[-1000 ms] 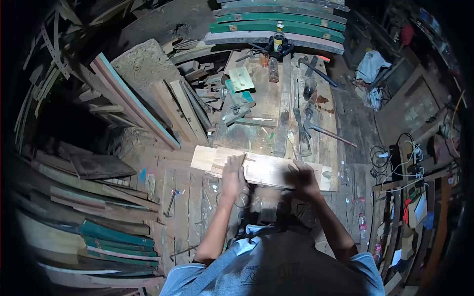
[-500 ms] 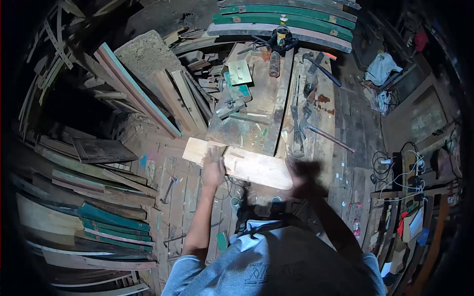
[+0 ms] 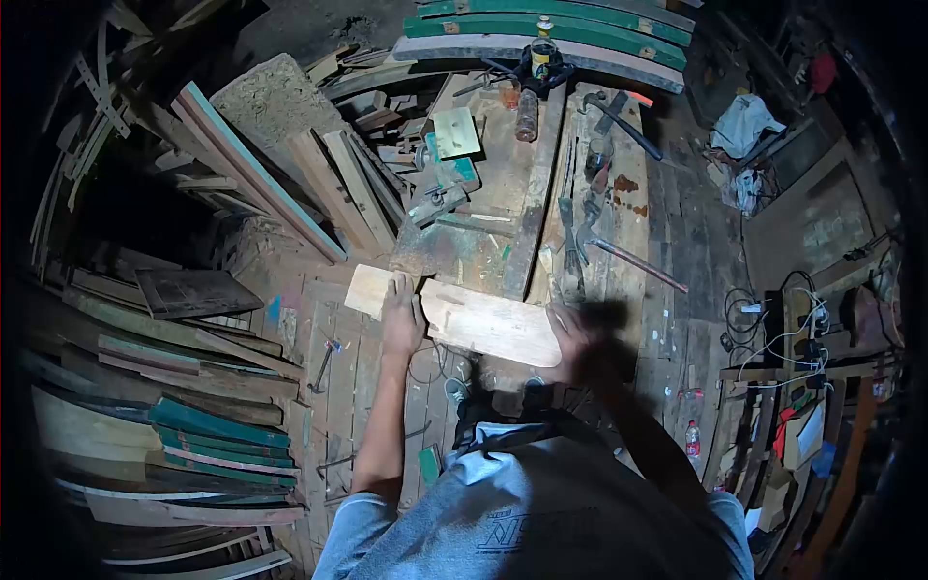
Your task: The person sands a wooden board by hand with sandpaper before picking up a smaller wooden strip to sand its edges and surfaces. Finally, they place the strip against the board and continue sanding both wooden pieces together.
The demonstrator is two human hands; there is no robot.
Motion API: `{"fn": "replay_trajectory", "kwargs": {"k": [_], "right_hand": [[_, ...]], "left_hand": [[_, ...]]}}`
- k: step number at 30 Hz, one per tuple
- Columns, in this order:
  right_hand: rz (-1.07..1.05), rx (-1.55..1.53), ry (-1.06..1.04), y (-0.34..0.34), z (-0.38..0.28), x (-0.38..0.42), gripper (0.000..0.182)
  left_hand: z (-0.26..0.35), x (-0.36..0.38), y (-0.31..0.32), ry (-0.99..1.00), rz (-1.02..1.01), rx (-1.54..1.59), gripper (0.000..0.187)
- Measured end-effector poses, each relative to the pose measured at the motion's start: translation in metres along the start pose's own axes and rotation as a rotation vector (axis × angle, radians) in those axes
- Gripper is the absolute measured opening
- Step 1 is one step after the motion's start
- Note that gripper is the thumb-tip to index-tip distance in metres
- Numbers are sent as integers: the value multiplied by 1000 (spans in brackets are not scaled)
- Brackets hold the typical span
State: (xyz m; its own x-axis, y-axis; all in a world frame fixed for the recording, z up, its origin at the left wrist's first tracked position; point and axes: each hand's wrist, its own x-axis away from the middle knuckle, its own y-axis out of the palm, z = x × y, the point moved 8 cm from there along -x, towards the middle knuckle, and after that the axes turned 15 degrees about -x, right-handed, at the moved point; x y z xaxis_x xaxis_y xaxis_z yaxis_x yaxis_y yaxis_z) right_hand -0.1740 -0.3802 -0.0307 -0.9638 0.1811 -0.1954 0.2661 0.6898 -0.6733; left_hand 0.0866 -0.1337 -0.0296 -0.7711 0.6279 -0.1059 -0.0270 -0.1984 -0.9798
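Observation:
A pale, flat wooden board (image 3: 483, 321) with a rounded right end lies across the near edge of the workbench (image 3: 483, 253). My left hand (image 3: 402, 314) is wrapped over the board left of its middle, fingers pointing away from me. At the board's right end, my right hand (image 3: 572, 340) grips the rounded edge, partly in shadow. Beyond the board on the bench are a hammer (image 3: 633, 263) with a long handle and a chisel-like tool (image 3: 570, 246).
A clear bottle (image 3: 526, 116), a dark bottle (image 3: 540, 58) and a black-handled hammer (image 3: 628, 130) stand or lie farther back. Planks (image 3: 222, 440) are stacked at left. Cables (image 3: 797, 333) hang at right; a small bottle (image 3: 692, 440) is on the floor.
The view has shifted slightly. My right hand, blurred before, now shows more clearly against the board's end. My left hand's fingers are more distinct on the board.

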Motion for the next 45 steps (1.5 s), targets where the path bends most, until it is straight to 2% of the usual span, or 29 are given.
{"fn": "replay_trajectory", "kwargs": {"k": [2,3,4,5,6,7,9,10,12,14,15,17,19,21,24,25,26,27,29,31,33,34,36,39,42,43,45], "right_hand": [[-12,0,13,-8,-9,-3,118],[-16,34,22,-9,-13,-3,118],[-18,68,33,-11,-17,-5,117],[-20,104,44,-12,-17,-5,116],[-34,110,64,-12,-14,-6,115],[-55,114,81,-9,-12,-4,115],[-61,93,82,-6,-10,-7,115],[-54,66,76,-5,-9,-5,115],[8,6,6,-1,-4,-2,117],[-14,-18,35,-1,-2,-2,118],[-27,-32,53,-1,-3,0,118],[-11,-2,22,-4,-2,-3,119],[-6,41,21,0,-4,-1,120],[-17,117,30,-3,-8,-3,122],[-79,86,91,2,-3,-4,124],[-97,73,105,4,-1,-2,124],[-86,50,96,3,-1,-2,124],[-74,27,87,3,-1,-1,124],[-50,-18,68,3,-2,-1,123],[-50,-7,81,4,1,-3,123],[-45,20,74,4,0,-1,123],[-64,121,45,2,-3,-1,125],[-99,194,46,1,-3,-3,125],[-132,223,61,5,-1,-5,126],[-134,223,69,5,-3,-6,127],[-139,229,70,6,-3,-6,127],[-146,240,68,5,-3,-7,128]], "left_hand": [[32,18,18,-26,46,9,55],[70,33,28,9,99,26,55],[113,54,39,82,69,119,55],[161,70,36,153,-62,161,55],[197,90,39,331,-135,183,56],[207,102,44,422,-171,159,56],[175,78,32,378,-150,239,55],[136,61,31,326,-105,151,54],[51,21,7,109,22,13,51],[-38,7,7,-128,140,-68,51],[-45,8,4,-152,143,-97,51],[1,21,26,-79,51,-51,51],[90,62,38,42,-11,249,51],[174,102,36,341,-170,221,49],[140,83,29,398,-176,205,49],[92,64,39,210,-137,369,49],[61,42,16,141,-79,180,48],[24,29,2,142,104,129,49],[-40,9,3,-71,110,-27,52],[-15,19,10,-82,108,52,54],[69,46,28,88,70,14,59],[113,66,41,194,-100,108,61],[169,93,30,323,-163,253,57],[117,68,22,327,-145,285,54],[-5,21,7,40,68,52,50],[-34,7,0,-4,-5,123,50],[-35,8,3,-105,169,-30,52]]}}
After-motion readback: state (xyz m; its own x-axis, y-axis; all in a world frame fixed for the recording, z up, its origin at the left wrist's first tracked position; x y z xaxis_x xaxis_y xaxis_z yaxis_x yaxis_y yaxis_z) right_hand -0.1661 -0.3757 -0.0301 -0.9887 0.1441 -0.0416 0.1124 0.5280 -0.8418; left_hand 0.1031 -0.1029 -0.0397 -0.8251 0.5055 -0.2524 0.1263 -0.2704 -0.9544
